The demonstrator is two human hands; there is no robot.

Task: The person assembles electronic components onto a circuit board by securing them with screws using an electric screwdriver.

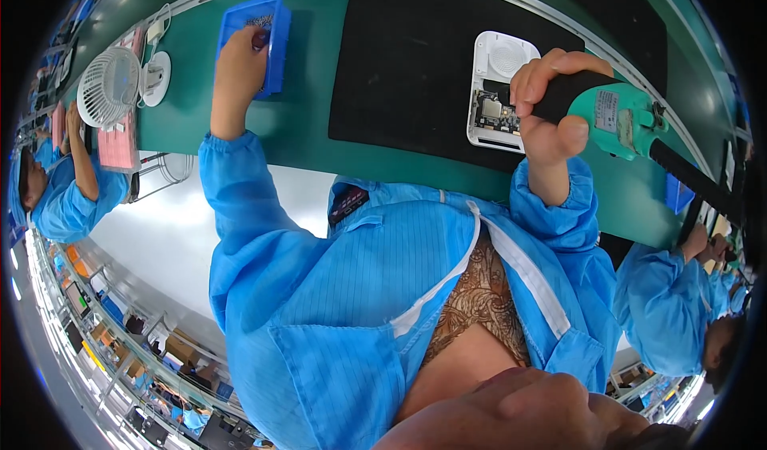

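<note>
The two hands are well apart. The left hand (241, 57) reaches into a blue bin (276, 55), its fingertips down by the small metal parts (260, 22) at the far end; whether they pinch anything cannot be told. The right hand (551, 91) is wrapped around the black front part of a green-and-black driver (617, 118), thumb on the near side and fingers over the far side. The driver lies slantwise in the grip, its green end toward the right, where a black length trails off from it. Its tip is hidden by the hand.

Just beneath and left of that hand sits an open white case (506, 57) with a round patterned patch at its far end and a circuit board (494, 111) in its near half. The fingers cover part of its right side. The case rests on the right part of a black mat (403, 75), which lies on a green bench (188, 67).

Left of the bin stands a white fan (112, 89), with a pink stack (118, 148) beside it. The wearer has on a blue smock (319, 306). One co-worker (76, 202) sits at far left, another (659, 314) at far right, both in blue.
</note>
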